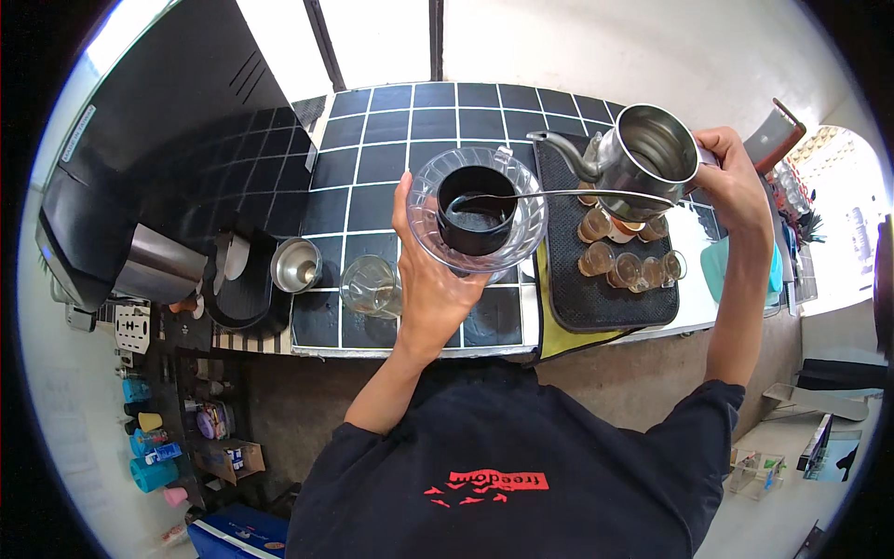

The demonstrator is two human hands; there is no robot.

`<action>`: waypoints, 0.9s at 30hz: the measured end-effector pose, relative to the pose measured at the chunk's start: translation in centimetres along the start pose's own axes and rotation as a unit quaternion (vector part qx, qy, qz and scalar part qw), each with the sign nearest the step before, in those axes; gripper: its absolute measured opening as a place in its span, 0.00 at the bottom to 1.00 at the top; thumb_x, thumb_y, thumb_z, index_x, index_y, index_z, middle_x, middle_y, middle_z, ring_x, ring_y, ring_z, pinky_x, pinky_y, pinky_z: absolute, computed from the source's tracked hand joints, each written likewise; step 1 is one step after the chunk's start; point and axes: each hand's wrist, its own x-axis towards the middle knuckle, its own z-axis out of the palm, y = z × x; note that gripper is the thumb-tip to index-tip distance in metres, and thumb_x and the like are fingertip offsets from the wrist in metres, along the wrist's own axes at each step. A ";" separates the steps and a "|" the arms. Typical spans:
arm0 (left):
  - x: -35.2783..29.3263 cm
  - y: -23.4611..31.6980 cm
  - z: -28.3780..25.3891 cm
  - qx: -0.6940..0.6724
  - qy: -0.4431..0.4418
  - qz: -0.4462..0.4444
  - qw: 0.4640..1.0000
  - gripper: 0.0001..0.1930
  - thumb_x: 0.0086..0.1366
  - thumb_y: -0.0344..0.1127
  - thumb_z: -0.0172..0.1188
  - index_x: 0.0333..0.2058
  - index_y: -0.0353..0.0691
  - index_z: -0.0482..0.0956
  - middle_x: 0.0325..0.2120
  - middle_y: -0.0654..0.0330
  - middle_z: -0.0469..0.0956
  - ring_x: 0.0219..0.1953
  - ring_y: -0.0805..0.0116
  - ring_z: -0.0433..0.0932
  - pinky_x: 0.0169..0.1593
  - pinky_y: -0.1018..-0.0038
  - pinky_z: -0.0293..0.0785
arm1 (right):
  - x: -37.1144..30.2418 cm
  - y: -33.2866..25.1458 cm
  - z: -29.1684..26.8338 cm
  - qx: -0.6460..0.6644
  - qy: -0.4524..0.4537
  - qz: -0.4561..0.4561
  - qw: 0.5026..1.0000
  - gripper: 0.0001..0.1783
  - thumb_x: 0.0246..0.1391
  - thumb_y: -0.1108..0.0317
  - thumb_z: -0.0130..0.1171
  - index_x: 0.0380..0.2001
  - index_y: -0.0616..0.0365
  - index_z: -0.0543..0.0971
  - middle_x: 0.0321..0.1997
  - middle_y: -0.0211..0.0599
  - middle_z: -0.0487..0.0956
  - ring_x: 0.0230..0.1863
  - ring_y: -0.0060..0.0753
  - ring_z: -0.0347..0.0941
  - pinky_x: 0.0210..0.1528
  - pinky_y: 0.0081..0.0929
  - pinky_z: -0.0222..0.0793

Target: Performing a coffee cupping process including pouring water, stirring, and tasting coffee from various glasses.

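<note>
- Centre of the frame: the left hand (433, 296) is partly curled round a clear ribbed dripper (422, 222), thumb up its left side, probably to keep it level.
- A black cup (477, 240) appears nested within the dripper, its mouth facing the camera.
- A long-handled spoon (559, 193) dips into the cup; its handle crosses in front of the kettle, and what supports its far end cannot be told.
- Upper right: the right hand (733, 182) is closed round the handle of a steel gooseneck kettle (615, 179); the side grip presumably keeps fingers off the metal, with the spout pointing left.
- Below the kettle, small filled glasses (596, 259) cluster on a black tray (605, 315), likely to keep spills off the tiled worktop (365, 207).
</note>
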 end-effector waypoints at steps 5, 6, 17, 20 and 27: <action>0.1 -0.2 0.0 0.019 -0.002 0.014 1.000 0.61 0.45 0.27 0.76 0.69 0.38 0.38 0.66 0.52 0.49 0.57 0.57 0.74 0.63 0.63 0.74 | 0.1 -2.0 0.1 -0.099 -0.032 0.016 0.994 0.21 0.43 0.73 0.65 0.43 0.65 0.73 0.37 0.35 0.76 0.32 0.22 0.72 0.36 0.21 0.69; 0.1 -0.4 0.0 0.021 0.001 0.014 1.000 0.61 0.45 0.27 0.76 0.69 0.38 0.38 0.66 0.52 0.49 0.57 0.57 0.74 0.63 0.63 0.74 | 0.2 -2.2 0.2 -0.099 -0.035 0.014 0.994 0.21 0.43 0.73 0.65 0.43 0.65 0.73 0.37 0.35 0.76 0.32 0.22 0.72 0.36 0.21 0.69; 0.4 0.3 0.2 0.054 0.012 0.036 0.998 0.61 0.46 0.30 0.76 0.69 0.35 0.37 0.55 0.41 0.67 0.52 0.48 0.77 0.56 0.59 0.76 | 0.3 -5.2 -0.3 -0.265 -0.040 -0.022 0.963 0.23 0.46 0.68 0.67 0.46 0.61 0.75 0.42 0.37 0.78 0.38 0.25 0.74 0.41 0.25 0.69; 0.4 -0.1 0.2 0.052 0.024 0.055 0.997 0.60 0.47 0.31 0.76 0.68 0.34 0.37 0.59 0.43 0.63 0.51 0.48 0.78 0.55 0.59 0.77 | -0.2 -6.6 1.0 -0.210 -0.023 -0.027 0.977 0.19 0.43 0.79 0.62 0.41 0.66 0.71 0.36 0.35 0.75 0.34 0.20 0.71 0.36 0.19 0.69; 0.4 0.4 0.0 0.057 0.010 0.023 0.998 0.46 0.44 0.34 0.78 0.61 0.31 0.62 0.68 0.53 0.45 0.55 0.54 0.76 0.58 0.60 0.77 | 0.1 -7.4 0.2 -0.227 -0.032 -0.029 0.973 0.19 0.43 0.79 0.61 0.42 0.66 0.71 0.37 0.34 0.75 0.35 0.20 0.71 0.37 0.19 0.69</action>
